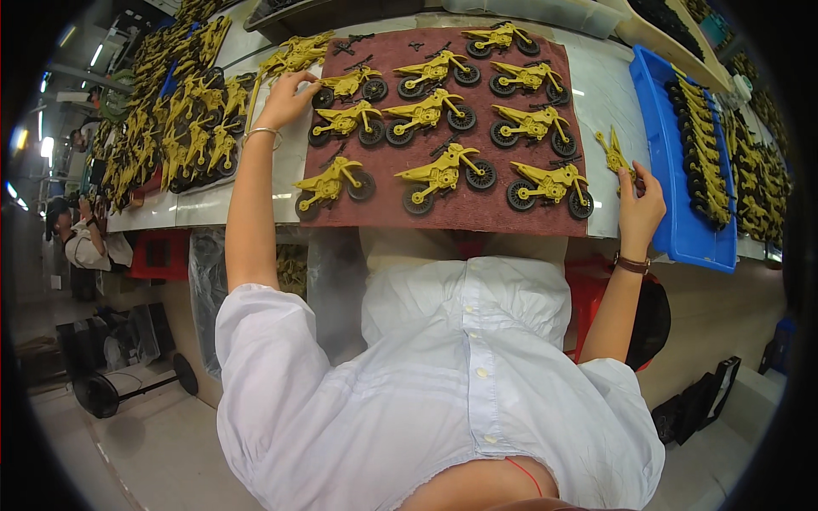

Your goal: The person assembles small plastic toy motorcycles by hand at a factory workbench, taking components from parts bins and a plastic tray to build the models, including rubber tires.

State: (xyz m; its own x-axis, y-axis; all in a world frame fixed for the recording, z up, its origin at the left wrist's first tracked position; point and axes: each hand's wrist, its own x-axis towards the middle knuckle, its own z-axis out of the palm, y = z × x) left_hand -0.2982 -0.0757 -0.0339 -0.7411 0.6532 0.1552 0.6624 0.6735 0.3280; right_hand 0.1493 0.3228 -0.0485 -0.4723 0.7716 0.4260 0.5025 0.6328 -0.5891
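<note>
Rows of yellow toy motorcycles with black wheels lie on a dark red cloth [388,213] in front of me. At the cloth's far left corner, my left hand [286,102] has its thumb and fingers closed at the rear end of one toy motorcycle [348,83]. My right hand [642,203], right of the cloth, pinches the lower end of a yellow toy motorcycle body [612,150], on which no wheels show. Small black parts [346,45] lie at the cloth's far edge, above the left bike.
A blue tray [673,230] with a row of yellow and black bikes stands at the right. Piles of toy motorcycles [200,128] cover the table's left side. Clear bins [545,15] line the far edge. Another person [89,238] is at the far left.
</note>
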